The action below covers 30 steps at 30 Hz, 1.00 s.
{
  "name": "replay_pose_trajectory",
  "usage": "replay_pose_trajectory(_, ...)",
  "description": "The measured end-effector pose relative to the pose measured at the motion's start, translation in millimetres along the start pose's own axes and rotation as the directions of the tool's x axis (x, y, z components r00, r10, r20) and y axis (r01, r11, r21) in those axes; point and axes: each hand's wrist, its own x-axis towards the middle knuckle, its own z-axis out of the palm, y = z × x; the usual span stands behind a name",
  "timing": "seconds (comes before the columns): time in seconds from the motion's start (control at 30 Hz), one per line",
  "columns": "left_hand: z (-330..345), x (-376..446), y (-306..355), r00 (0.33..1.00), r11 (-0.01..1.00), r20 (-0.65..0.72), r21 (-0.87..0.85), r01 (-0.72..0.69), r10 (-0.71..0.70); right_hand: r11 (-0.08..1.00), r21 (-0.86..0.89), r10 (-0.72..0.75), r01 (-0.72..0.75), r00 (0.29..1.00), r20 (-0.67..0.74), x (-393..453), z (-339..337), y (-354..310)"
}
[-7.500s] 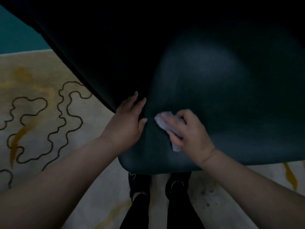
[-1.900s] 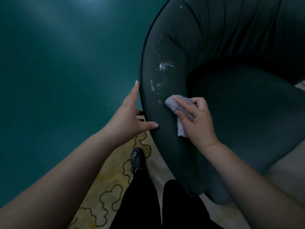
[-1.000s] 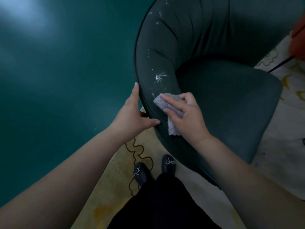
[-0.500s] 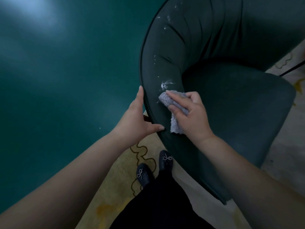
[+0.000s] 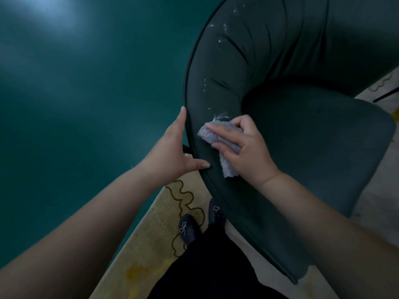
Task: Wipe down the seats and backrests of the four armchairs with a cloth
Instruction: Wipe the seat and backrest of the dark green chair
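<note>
Up the curved backrest goes the right hand (image 5: 246, 152) since a moment ago, pushing the grey cloth (image 5: 218, 137) until it touches the white smear (smaller white specks dot the fabric higher up). Its fingers lie straight and spread, pressing the cloth flat on the dark green armchair (image 5: 313, 130). Her left hand (image 5: 172, 152) holds the chair's outer edge, fingers straight, thumb hooked over the rim. 2 black shoes (image 5: 190, 230) stand on the rug (image 5: 151, 234).
</note>
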Motion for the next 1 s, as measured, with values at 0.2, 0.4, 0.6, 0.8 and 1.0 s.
replay_pose_trajectory(0.2,-3.3,6.6,-0.2,1.0,1.0,-0.007,-0.028,-0.004,0.003,0.991,0.076,0.116,-0.111,0.991,-0.064,19.6,1.7,0.5)
replay_pose_trajectory(0.4,-6.7,14.6,1.2,1.0,0.999,-0.005,-0.03,-0.016,0.015,0.987,0.028,0.16,-0.158,0.98,-0.12,34.5,-1.7,9.8)
replay_pose_trajectory(0.6,-9.2,23.2,3.6,0.999,1.0,-0.03,-0.009,-0.012,0.012,0.993,0.086,0.08,-0.077,0.996,-0.029,38.5,5.6,7.4)
replay_pose_trajectory(0.8,-13.5,27.2,4.6,1.0,0.999,-0.02,-0.039,-0.007,0.006,0.925,0.207,0.356,-0.32,0.918,-0.172,52.4,-6.0,20.4)
replay_pose_trajectory(1.0,-20.2,36.7,0.9,0.999,0.998,0.004,-0.038,-0.039,0.04,0.953,0.158,0.282,-0.257,0.945,-0.165,54.2,7.5,10.7)
